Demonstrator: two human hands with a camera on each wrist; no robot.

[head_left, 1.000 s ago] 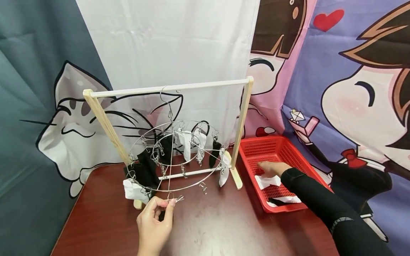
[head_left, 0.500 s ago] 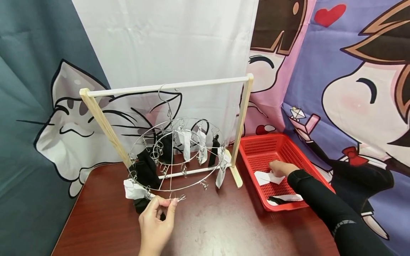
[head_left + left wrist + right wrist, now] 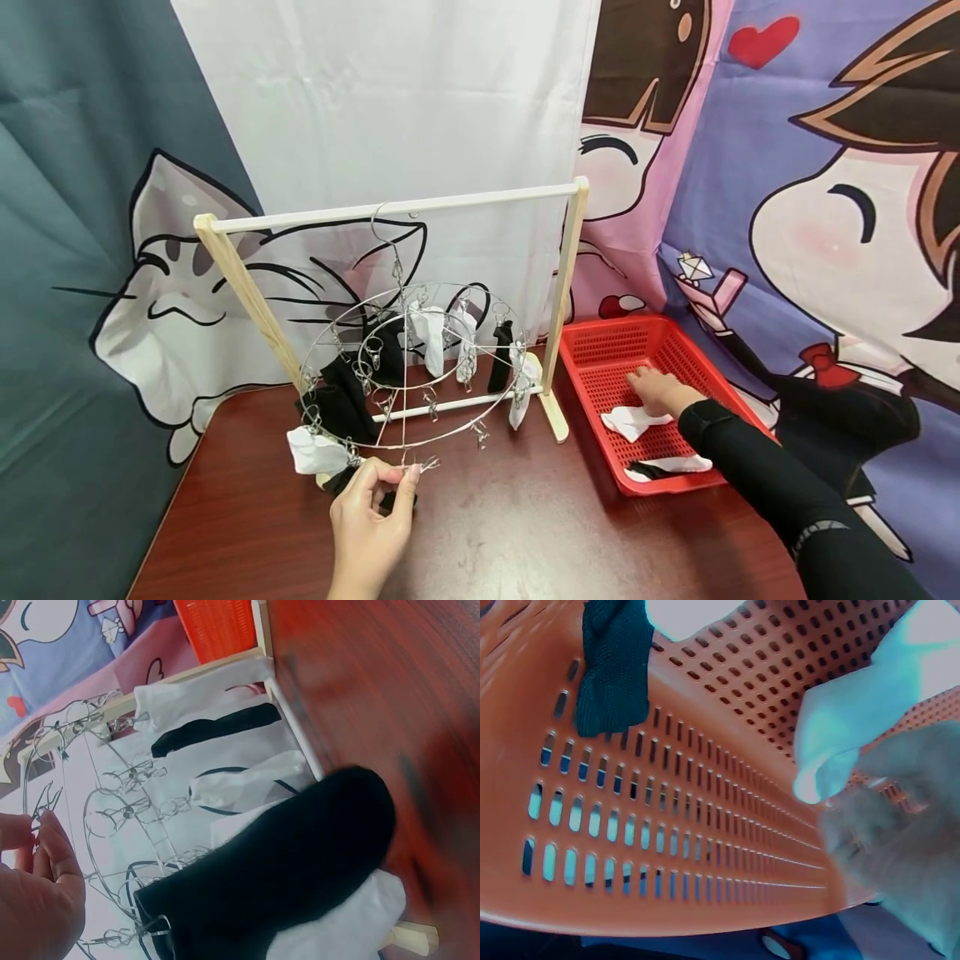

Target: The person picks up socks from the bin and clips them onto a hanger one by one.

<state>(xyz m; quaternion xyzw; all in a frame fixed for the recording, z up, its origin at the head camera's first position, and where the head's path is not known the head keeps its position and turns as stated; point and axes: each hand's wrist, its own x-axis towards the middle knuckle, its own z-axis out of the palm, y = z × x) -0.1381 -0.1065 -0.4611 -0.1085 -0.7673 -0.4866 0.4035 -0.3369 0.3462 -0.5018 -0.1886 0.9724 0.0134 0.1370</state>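
Observation:
A round wire sock hanger (image 3: 450,437) with metal clips hangs by its hook from a rack. My left hand (image 3: 371,517) pinches a wire clip (image 3: 46,801) at the hanger's near edge between thumb and fingertips. Several black and white socks hang from other clips, among them a black sock (image 3: 285,862) and a white sock (image 3: 318,452) at the left. My right hand (image 3: 660,392) is inside the red basket (image 3: 573,367), beside a loose white sock (image 3: 847,720). Its blurred fingers stand a little apart, with basket showing between them in the right wrist view.
The wooden rack (image 3: 573,258) with a white bar stands at the back of the brown table (image 3: 525,533). A black sock (image 3: 615,667) lies by another white piece at the basket's near end. A printed cloth (image 3: 450,100) hangs behind.
My right hand has shifted slightly within the basket, its fingers spreading, and the loose white sock has turned and bunched. My left hand stays at the same clip; the hanging socks sway slightly.

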